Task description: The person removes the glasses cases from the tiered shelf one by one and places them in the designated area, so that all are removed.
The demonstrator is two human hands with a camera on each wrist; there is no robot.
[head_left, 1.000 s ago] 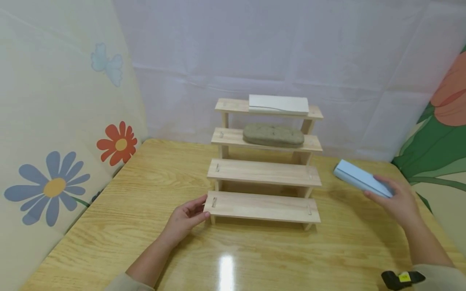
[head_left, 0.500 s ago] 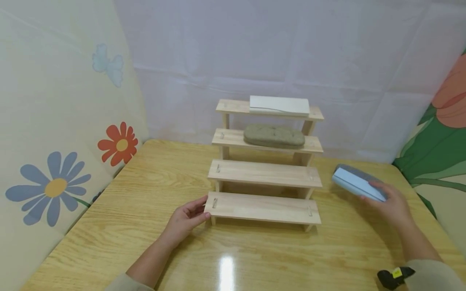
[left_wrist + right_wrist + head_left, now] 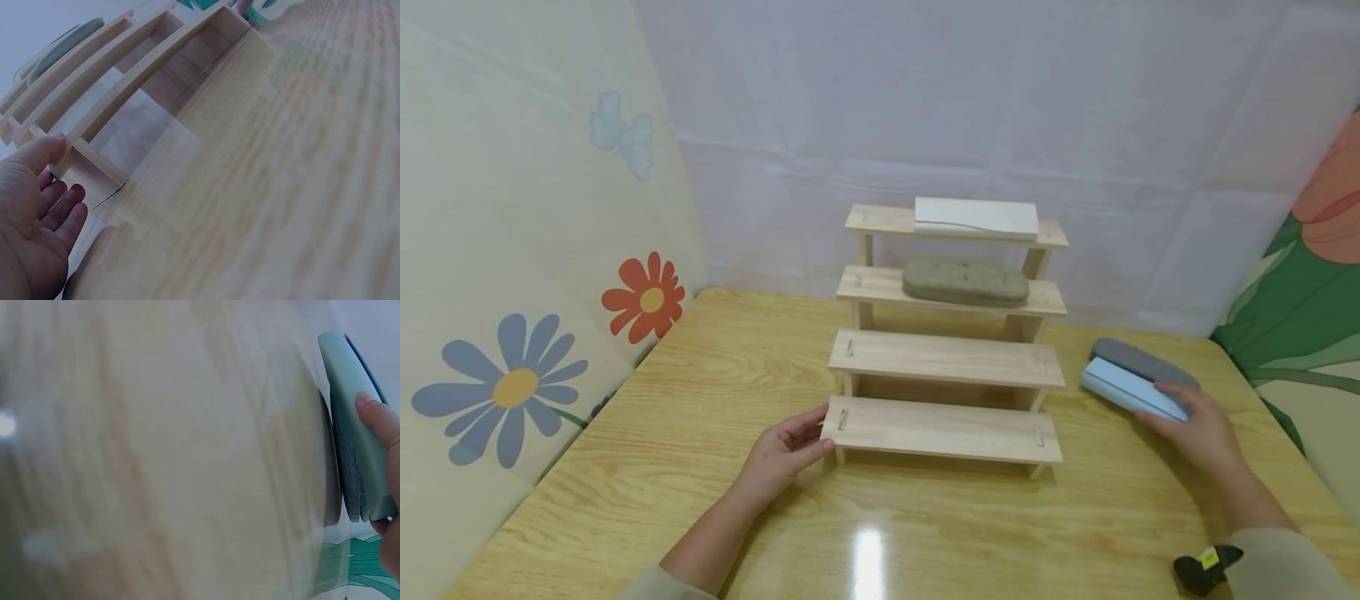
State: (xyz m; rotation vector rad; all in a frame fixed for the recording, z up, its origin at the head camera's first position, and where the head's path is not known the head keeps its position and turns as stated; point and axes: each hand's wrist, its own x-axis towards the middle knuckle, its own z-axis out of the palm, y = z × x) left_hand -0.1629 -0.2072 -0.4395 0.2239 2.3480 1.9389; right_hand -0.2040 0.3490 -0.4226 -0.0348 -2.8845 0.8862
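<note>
A four-tier wooden display stand [image 3: 945, 429] stands mid-table. At the left end of its lowest shelf my left hand [image 3: 781, 454] grips the edge, thumb in front and fingers at the side; in the left wrist view the thumb presses the shelf end. To the right of the stand, my right hand [image 3: 1202, 425] holds a light blue glasses case [image 3: 1131, 390], thumb on one side and fingers on the other. Just behind it lies a dark grey glasses case [image 3: 1138, 360], partly covered by the blue one. The right wrist view shows the blue case [image 3: 359, 412] close against the grey case [image 3: 347, 456].
On the stand's top shelf lies a white glasses case [image 3: 976, 218]; an olive-brown glasses case [image 3: 966, 281] sits one shelf lower. Behind the wooden table [image 3: 760, 358] hangs a pale cloth [image 3: 850, 100]. Flower-printed panels [image 3: 512, 387] flank both sides.
My right hand has moved left and slightly toward me with the blue case. The grey case behind it, earlier hidden, has come into sight. My left hand stays on the stand.
</note>
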